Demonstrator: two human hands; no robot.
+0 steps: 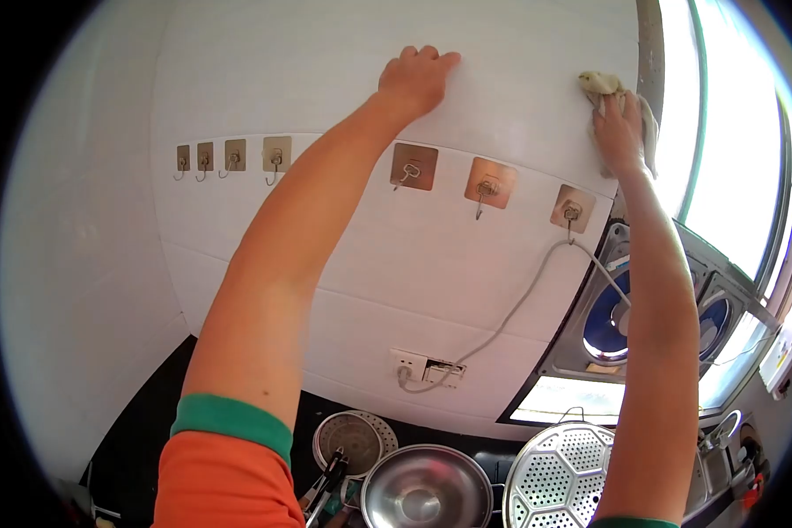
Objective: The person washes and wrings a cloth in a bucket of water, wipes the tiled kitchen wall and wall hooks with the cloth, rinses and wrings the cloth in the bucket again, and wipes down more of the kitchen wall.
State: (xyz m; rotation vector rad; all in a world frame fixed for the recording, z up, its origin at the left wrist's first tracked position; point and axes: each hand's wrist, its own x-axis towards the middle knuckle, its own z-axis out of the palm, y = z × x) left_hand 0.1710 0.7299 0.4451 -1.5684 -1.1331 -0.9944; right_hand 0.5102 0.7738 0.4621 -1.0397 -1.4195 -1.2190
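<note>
My left hand (pixel 416 81) is raised against the white tiled wall (pixel 326 53), above the row of hooks. Its fingers look curled in, with one pointing to the right, and I see nothing in them. At the upper right, my right hand (pixel 620 132) presses a pale, crumpled cloth (pixel 600 84) against the wall beside the window frame. Part of the cloth hangs out to the right of the fingers. Below the hands, square adhesive hooks (pixel 490 183) run across the wall. A grey cable (pixel 524 295) hangs over the rightmost hook (pixel 572 209).
The cable's plug sits in a wall socket (pixel 408 363). Fans with blue blades (pixel 605 321) stand in the window opening. Below are a steel wok (pixel 427 488), a perforated steamer tray (pixel 550 471) and a strainer (pixel 348 437) on a black counter (pixel 145 431). A bright window (pixel 735 114) is at right.
</note>
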